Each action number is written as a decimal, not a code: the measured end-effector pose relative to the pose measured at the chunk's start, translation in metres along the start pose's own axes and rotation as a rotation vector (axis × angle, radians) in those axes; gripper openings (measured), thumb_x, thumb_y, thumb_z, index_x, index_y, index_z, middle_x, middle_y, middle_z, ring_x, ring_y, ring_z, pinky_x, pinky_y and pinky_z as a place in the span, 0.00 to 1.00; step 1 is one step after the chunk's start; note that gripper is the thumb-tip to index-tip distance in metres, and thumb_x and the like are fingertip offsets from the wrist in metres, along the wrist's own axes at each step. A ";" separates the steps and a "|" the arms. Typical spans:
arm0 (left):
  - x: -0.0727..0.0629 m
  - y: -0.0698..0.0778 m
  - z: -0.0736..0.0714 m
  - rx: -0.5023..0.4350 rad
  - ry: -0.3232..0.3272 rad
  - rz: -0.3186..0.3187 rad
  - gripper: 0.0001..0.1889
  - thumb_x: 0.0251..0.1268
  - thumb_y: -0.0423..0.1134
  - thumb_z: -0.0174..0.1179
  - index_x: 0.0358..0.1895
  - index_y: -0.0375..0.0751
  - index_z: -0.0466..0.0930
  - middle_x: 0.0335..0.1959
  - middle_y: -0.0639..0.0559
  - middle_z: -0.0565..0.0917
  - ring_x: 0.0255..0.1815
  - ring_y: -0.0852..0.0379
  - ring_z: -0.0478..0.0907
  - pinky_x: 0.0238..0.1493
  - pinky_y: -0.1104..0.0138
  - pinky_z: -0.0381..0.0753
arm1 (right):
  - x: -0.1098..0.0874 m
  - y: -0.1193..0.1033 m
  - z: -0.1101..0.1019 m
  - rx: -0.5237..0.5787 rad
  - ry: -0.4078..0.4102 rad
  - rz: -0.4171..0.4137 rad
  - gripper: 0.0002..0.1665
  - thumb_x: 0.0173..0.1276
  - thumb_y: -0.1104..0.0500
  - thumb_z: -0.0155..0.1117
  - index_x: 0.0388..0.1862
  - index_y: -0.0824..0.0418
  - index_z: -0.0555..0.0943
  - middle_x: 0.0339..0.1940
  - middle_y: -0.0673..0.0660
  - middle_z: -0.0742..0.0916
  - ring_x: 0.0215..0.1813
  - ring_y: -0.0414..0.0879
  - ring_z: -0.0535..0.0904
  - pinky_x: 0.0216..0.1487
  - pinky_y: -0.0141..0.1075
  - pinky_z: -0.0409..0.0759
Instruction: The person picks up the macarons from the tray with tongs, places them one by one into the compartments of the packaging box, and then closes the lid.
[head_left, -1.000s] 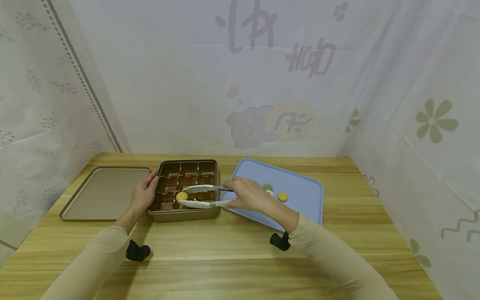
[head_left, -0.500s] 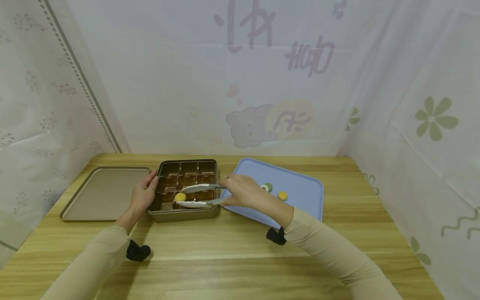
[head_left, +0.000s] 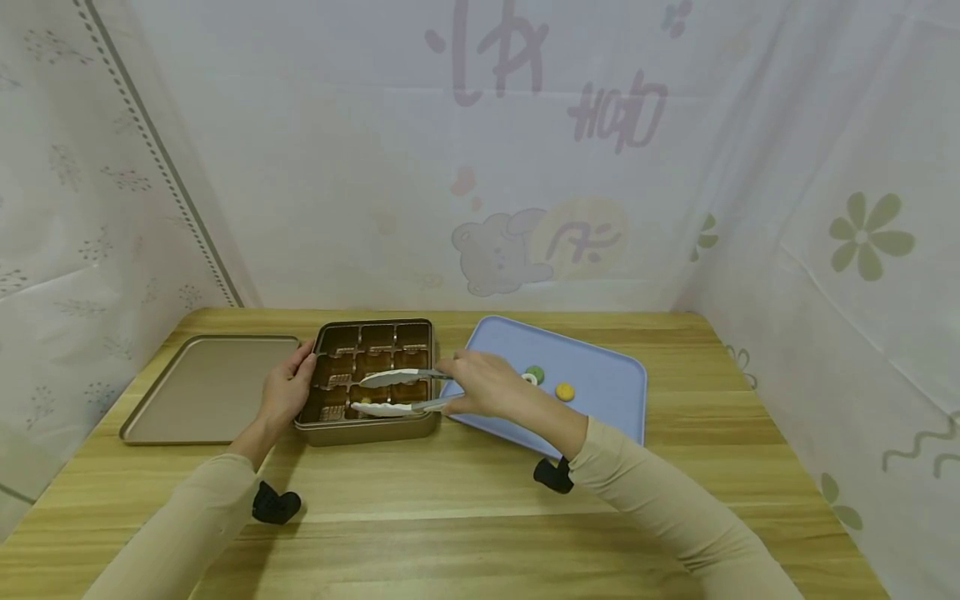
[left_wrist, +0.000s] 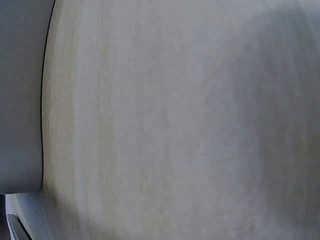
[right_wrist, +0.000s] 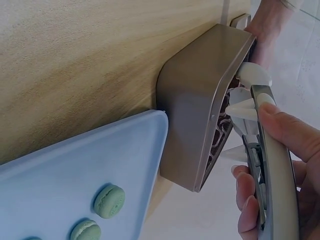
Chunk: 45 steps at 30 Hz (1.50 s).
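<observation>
My left hand [head_left: 287, 385] holds the left side of a bronze-coloured tin box [head_left: 366, 429], fingers along its edge. Inside the box is a brown plastic insert [head_left: 375, 362] divided into several square compartments. My right hand [head_left: 487, 383] grips a pair of tongs [head_left: 397, 409] with white tips, reaching over the box from the right. The tong tips stand apart at the front middle compartment. A yellow macaron [head_left: 366, 400] lies low in that compartment, mostly hidden between the tips. The right wrist view shows thumb and fingers around the tongs' handle [right_wrist: 280, 175].
A blue tray [head_left: 600, 367] stands right of the box, carrying a yellow macaron [head_left: 565, 392] and a green macaron [right_wrist: 109, 201], with another green macaron [right_wrist: 86, 231] nearby. On the left lies a flat bronze-coloured lid [head_left: 217, 392]. Patterned cloth [head_left: 337, 167] encloses the wooden table [head_left: 420, 533].
The tongs moved slightly left, then their tips parted and let go of the yellow macaron, which dropped lower into the front middle compartment. My left hand kept its place on the box.
</observation>
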<state>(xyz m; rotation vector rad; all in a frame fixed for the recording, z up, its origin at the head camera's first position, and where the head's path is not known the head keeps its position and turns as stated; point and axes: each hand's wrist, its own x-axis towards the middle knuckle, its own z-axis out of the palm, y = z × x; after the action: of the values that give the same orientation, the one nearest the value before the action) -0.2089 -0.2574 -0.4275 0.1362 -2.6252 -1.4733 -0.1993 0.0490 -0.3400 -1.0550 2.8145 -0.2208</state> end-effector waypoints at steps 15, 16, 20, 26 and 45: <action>-0.002 0.002 0.000 0.007 -0.008 -0.003 0.27 0.77 0.46 0.37 0.72 0.35 0.55 0.70 0.32 0.58 0.71 0.33 0.53 0.68 0.45 0.57 | -0.015 0.010 0.009 0.070 0.075 -0.006 0.38 0.54 0.47 0.73 0.62 0.59 0.75 0.48 0.56 0.83 0.43 0.45 0.79 0.37 0.33 0.79; -0.002 0.002 0.000 0.008 -0.010 -0.003 0.27 0.77 0.46 0.37 0.72 0.35 0.55 0.70 0.32 0.58 0.71 0.33 0.53 0.68 0.45 0.57 | -0.018 0.012 0.009 0.086 0.081 0.000 0.38 0.54 0.47 0.73 0.62 0.59 0.75 0.48 0.56 0.83 0.42 0.45 0.79 0.36 0.32 0.79; -0.002 0.001 0.000 0.011 -0.011 0.001 0.27 0.77 0.46 0.37 0.72 0.34 0.55 0.70 0.32 0.58 0.70 0.33 0.54 0.68 0.45 0.57 | -0.032 0.024 0.007 0.131 0.131 0.009 0.37 0.53 0.49 0.74 0.61 0.59 0.76 0.46 0.57 0.83 0.36 0.42 0.76 0.30 0.31 0.76; -0.002 0.001 -0.001 0.010 -0.013 -0.001 0.27 0.78 0.45 0.37 0.72 0.33 0.55 0.70 0.32 0.57 0.71 0.33 0.52 0.69 0.45 0.55 | -0.060 0.054 0.010 0.135 0.223 0.012 0.35 0.52 0.49 0.75 0.58 0.60 0.78 0.40 0.55 0.83 0.27 0.38 0.70 0.26 0.27 0.71; -0.002 0.001 -0.001 0.014 -0.033 0.004 0.28 0.78 0.46 0.35 0.73 0.35 0.52 0.71 0.32 0.55 0.71 0.32 0.51 0.68 0.43 0.56 | -0.163 0.142 0.032 0.200 0.291 0.219 0.33 0.51 0.55 0.75 0.53 0.72 0.77 0.30 0.58 0.82 0.23 0.37 0.67 0.21 0.27 0.66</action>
<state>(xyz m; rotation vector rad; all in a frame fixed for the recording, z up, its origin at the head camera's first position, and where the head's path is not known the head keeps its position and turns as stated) -0.2065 -0.2574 -0.4265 0.1086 -2.6596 -1.4689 -0.1631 0.2589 -0.3859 -0.7166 3.0471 -0.6651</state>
